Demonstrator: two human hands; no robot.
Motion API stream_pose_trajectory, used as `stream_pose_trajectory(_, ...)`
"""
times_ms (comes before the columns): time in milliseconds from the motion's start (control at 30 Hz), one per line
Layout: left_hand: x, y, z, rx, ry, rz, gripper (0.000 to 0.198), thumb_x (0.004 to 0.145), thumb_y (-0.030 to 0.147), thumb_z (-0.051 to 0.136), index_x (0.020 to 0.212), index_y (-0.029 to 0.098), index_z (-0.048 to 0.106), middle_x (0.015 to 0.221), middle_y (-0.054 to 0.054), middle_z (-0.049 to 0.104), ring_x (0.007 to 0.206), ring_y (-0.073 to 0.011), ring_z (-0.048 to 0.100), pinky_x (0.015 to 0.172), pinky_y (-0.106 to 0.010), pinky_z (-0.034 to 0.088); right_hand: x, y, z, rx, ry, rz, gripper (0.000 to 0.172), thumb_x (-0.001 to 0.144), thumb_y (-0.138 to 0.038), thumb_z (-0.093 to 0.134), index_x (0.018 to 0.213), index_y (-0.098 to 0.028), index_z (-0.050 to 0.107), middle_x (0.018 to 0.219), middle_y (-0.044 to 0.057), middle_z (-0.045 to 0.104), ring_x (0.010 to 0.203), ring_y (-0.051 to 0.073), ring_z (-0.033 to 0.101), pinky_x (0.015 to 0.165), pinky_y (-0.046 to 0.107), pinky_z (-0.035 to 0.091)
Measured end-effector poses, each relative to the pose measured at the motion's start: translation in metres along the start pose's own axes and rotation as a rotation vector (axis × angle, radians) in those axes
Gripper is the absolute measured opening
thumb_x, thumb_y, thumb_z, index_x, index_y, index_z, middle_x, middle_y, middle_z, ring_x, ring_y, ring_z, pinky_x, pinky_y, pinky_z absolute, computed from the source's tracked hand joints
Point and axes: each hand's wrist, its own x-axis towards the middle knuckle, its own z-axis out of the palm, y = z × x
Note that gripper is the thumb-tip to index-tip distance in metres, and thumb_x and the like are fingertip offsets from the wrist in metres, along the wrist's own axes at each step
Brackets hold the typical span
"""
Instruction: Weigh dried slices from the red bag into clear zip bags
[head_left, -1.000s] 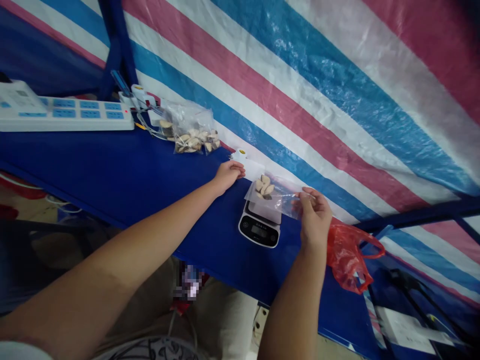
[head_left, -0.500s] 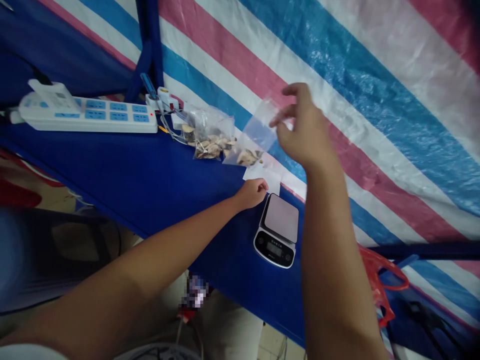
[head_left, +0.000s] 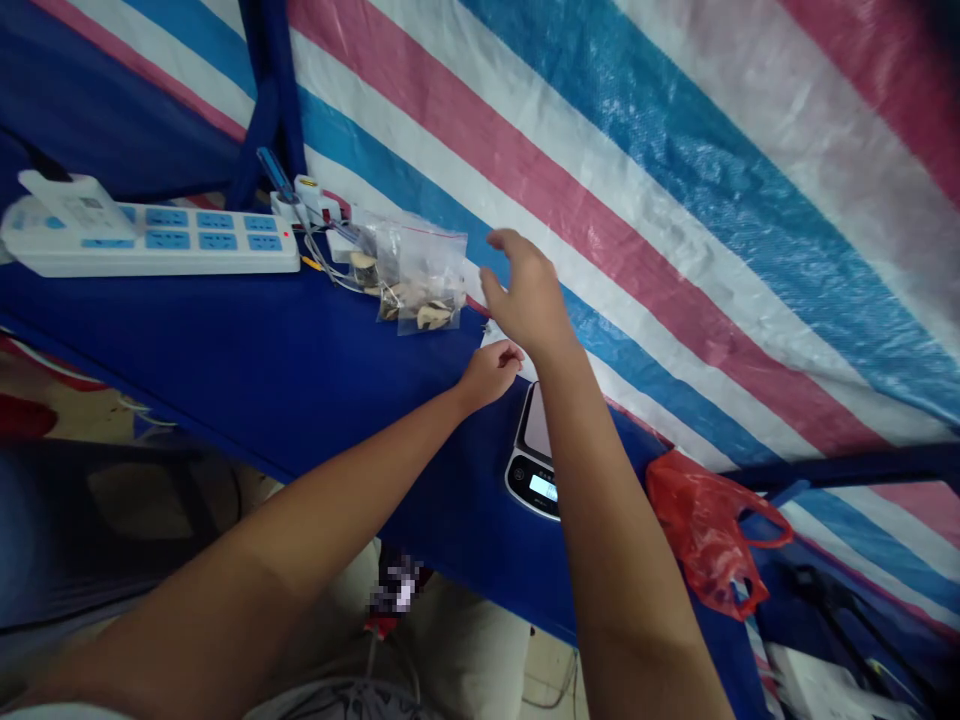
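My right hand [head_left: 529, 290] hovers just right of the clear zip bags, fingers spread and holding nothing. The nearest zip bag [head_left: 431, 270] has pale dried slices at its bottom and lies over other bags of similar slices [head_left: 388, 302]. Loosely curled, my left hand [head_left: 491, 372] rests at the edge of a white sheet of paper [head_left: 495, 333], with nothing visible in its fingers. A kitchen scale [head_left: 534, 425] stands below the hands, its display lit. My right forearm covers the scale's right side, and the reading is too blurred to make out.
A white power strip [head_left: 172, 262] with plugs and cables lies on the blue table [head_left: 300, 360] at the left. Right of my forearm sits a red plastic bag [head_left: 697, 520]. A striped tarp [head_left: 600, 200] rises along the table's back edge.
My right hand has moved left and down. The zip bag beneath it shifted left onto the other bags and was let go. The scale's display, dark before, is lit. My left hand stays curled.
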Motion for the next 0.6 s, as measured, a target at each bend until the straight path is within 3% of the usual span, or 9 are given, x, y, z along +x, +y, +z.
stream_pose_trajectory(100, -0.001, 0.009, -0.006, 0.000, 0.040, 0.025, 0.008, 0.082, 0.021, 0.059, 0.087, 0.018, 0.065, 0.082, -0.002, 0.070, 0.072, -0.0141, 0.062, 0.069, -0.027, 0.049, -0.084, 0.014, -0.039, 0.096, 0.193, 0.199, 0.028, 0.091, -0.026, 0.061, 0.118, -0.018, 0.062, 0.120, 0.011, 0.070, 0.112, 0.024, 0.065, 0.098, 0.040, 0.052)
stream_pose_trajectory(167, -0.001, 0.013, -0.008, 0.002, 0.067, 0.040, 0.010, 0.083, 0.023, 0.059, 0.089, 0.019, 0.065, 0.086, -0.002, 0.071, 0.076, -0.0143, 0.064, 0.070, -0.026, 0.049, -0.158, 0.025, -0.055, 0.153, 0.339, 0.448, 0.031, 0.091, -0.037, 0.062, 0.116, -0.018, 0.064, 0.117, 0.011, 0.071, 0.107, 0.024, 0.067, 0.092, 0.040, 0.055)
stream_pose_trajectory(267, -0.002, 0.013, -0.007, 0.014, 0.078, 0.020, 0.008, 0.082, 0.023, 0.058, 0.085, 0.019, 0.065, 0.081, -0.002, 0.071, 0.076, -0.0151, 0.064, 0.071, -0.027, 0.050, -0.269, 0.039, -0.058, 0.134, 0.597, 0.915, 0.040, 0.083, -0.050, 0.065, 0.106, -0.017, 0.067, 0.106, 0.012, 0.072, 0.097, 0.026, 0.069, 0.091, 0.043, 0.054)
stream_pose_trajectory(333, -0.005, 0.009, -0.005, 0.027, 0.081, -0.001, 0.007, 0.082, 0.022, 0.058, 0.082, 0.019, 0.064, 0.076, -0.002, 0.069, 0.074, -0.0154, 0.063, 0.072, -0.028, 0.049, -0.324, 0.043, -0.049, 0.152, 0.634, 1.107, 0.043, 0.076, -0.052, 0.067, 0.099, -0.016, 0.066, 0.099, 0.013, 0.072, 0.093, 0.028, 0.069, 0.089, 0.046, 0.055)
stream_pose_trajectory(433, -0.008, 0.001, -0.005, 0.047, 0.082, -0.031, 0.010, 0.082, 0.025, 0.056, 0.080, 0.019, 0.064, 0.073, -0.001, 0.068, 0.070, -0.0154, 0.062, 0.072, -0.029, 0.050, -0.363, 0.041, -0.035, 0.208, 0.646, 1.144, 0.042, 0.075, -0.053, 0.065, 0.095, -0.016, 0.065, 0.096, 0.013, 0.073, 0.092, 0.027, 0.071, 0.090, 0.043, 0.055)
stream_pose_trajectory(600, -0.012, 0.001, -0.016, 0.089, 0.005, -0.058, 0.013, 0.081, 0.030, 0.056, 0.078, 0.019, 0.063, 0.071, -0.002, 0.069, 0.068, -0.0161, 0.064, 0.071, -0.030, 0.051, -0.365, 0.036, -0.032, 0.205, 0.517, 1.128, 0.037, 0.078, -0.051, 0.065, 0.095, -0.018, 0.067, 0.096, 0.010, 0.074, 0.092, 0.025, 0.070, 0.091, 0.040, 0.052)
